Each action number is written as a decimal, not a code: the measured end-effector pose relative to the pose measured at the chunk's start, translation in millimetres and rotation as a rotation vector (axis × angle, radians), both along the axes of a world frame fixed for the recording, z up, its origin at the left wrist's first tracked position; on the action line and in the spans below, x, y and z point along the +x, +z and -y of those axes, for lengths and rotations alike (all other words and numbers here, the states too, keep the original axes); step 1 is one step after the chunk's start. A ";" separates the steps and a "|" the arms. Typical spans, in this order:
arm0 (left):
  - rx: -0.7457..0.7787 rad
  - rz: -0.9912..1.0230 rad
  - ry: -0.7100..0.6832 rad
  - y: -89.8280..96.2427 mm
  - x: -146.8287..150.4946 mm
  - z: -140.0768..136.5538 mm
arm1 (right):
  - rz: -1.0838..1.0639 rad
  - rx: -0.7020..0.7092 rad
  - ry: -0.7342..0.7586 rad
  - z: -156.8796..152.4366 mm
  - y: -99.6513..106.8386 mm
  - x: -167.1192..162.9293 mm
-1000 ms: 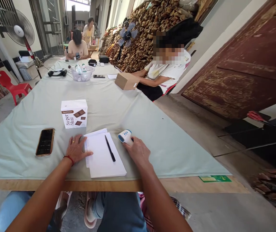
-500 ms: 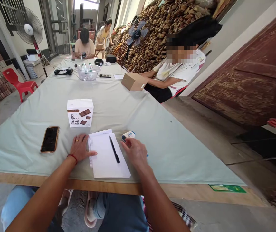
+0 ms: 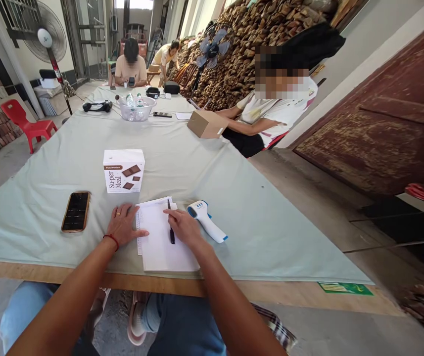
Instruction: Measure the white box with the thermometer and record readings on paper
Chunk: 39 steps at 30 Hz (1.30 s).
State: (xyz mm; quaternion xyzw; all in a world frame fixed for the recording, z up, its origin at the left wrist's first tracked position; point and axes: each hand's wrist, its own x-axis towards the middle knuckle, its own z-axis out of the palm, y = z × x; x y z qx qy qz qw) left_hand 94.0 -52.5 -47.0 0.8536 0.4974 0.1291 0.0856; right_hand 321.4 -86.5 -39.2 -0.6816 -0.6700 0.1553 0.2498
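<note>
My left hand [image 3: 123, 226] lies flat with its fingers spread, the thumb resting on the left edge of the white paper sheets [image 3: 156, 254]. Over the paper, my right hand [image 3: 182, 226] has its thumb and fingers closed on a black pen [image 3: 172, 236]; part of the pen's shaft is hidden behind the fingers. Just right of that hand lies a white and blue infrared thermometer [image 3: 212, 228]. Beyond the paper stands a white Su-per Meal box [image 3: 123, 171]. A phone [image 3: 75, 211] in an orange-brown case rests left of my left hand.
Farther along the cloth-covered table [image 3: 286, 242] are a clear plastic basin [image 3: 136, 110] with bottles, a cardboard box [image 3: 207, 124], another phone [image 3: 162, 114] and a black headset [image 3: 97, 106]. One person sits at the right side, another at the far end; a third bends behind.
My right hand has moved left from above the thermometer onto the pen, which has shifted and turned slightly. The thermometer is now uncovered. My left hand stays put.
</note>
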 end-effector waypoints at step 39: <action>0.029 0.017 -0.007 -2.7 2.3 6.5 | -0.773 0.100 -0.086 2.4 -32.3 -71.5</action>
